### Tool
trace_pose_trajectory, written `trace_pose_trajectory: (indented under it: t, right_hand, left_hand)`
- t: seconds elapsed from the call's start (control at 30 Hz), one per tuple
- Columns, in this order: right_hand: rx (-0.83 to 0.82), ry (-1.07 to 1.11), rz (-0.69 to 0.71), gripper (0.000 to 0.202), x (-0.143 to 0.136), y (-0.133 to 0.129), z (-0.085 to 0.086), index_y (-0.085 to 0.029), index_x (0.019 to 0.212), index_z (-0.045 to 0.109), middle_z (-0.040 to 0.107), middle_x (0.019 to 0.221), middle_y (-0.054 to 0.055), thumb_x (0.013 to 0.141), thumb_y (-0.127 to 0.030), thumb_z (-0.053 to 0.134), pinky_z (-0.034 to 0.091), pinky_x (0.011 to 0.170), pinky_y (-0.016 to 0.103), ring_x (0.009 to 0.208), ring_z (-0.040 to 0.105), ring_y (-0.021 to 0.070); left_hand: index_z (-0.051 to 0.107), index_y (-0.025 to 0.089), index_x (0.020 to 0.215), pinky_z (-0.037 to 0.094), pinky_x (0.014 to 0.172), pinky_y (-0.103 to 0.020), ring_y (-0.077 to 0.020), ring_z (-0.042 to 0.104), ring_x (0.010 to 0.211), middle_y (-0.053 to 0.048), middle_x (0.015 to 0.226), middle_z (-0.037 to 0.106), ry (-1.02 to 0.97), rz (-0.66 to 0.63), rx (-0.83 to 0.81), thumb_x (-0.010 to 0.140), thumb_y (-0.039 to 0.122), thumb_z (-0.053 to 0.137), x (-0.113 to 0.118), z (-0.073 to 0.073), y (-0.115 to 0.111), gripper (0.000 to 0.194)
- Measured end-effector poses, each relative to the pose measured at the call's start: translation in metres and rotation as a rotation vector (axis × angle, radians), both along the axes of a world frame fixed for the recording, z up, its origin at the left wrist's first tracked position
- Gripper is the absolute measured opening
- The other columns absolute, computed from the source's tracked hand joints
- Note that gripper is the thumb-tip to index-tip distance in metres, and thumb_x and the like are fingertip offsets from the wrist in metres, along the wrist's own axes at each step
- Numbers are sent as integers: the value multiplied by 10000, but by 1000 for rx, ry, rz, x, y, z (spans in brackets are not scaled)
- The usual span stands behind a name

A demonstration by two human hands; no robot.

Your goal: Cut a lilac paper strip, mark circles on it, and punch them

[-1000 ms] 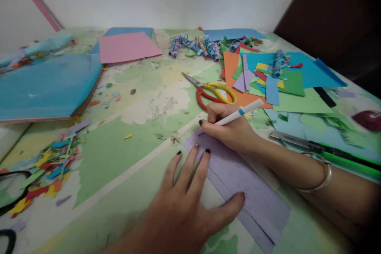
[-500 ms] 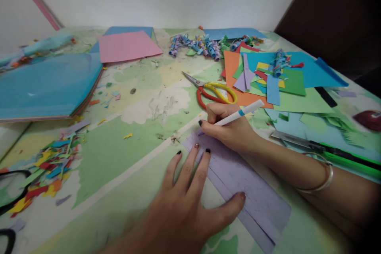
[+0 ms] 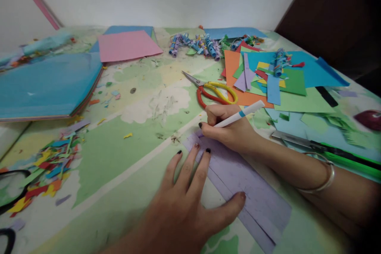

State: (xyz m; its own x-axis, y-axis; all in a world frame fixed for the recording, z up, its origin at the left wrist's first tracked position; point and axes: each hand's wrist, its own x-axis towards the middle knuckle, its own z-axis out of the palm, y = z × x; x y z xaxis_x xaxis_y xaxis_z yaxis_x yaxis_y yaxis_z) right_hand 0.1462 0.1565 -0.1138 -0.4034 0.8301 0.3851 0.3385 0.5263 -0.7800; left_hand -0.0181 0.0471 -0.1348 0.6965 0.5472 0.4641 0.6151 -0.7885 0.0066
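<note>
Two overlapping pieces of purple paper lie slantwise on the table in front of me. My left hand rests with spread fingers on their left side, thumb and fingertips touching the paper. In my right hand is a white marker pen with a blue band, gripped between thumb and fingers. Its tip is at the far end of the purple paper, where a short purple mark shows, partly covered by the thumb. Just beyond my right hand lie scissors with a red and a yellow handle, their blades pointing away to the left.
A utility knife with its blade out lies beside my right forearm. Coloured paper sheets and rolled paper pieces are at the back right. Paper scraps, black handles and a blue folder are on the left.
The marker pen's tip has shifted slightly along the far end of the purple paper, towards me. My left hand stays in place.
</note>
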Motion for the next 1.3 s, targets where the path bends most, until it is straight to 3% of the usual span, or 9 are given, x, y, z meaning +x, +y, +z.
trace_pose_trajectory:
  t: [1.3]
  right_hand:
    - [31,-22,-9,361,-1,0,1,-181,527,269,280,499,-81,668,-38,569,204,442,216,483,265,42]
  left_hand:
    - [371,404,1356,415,875,-622,-425,405,1255,-186,1344,432,-7,14,-1,842,304,594,-1,-9,-2,569]
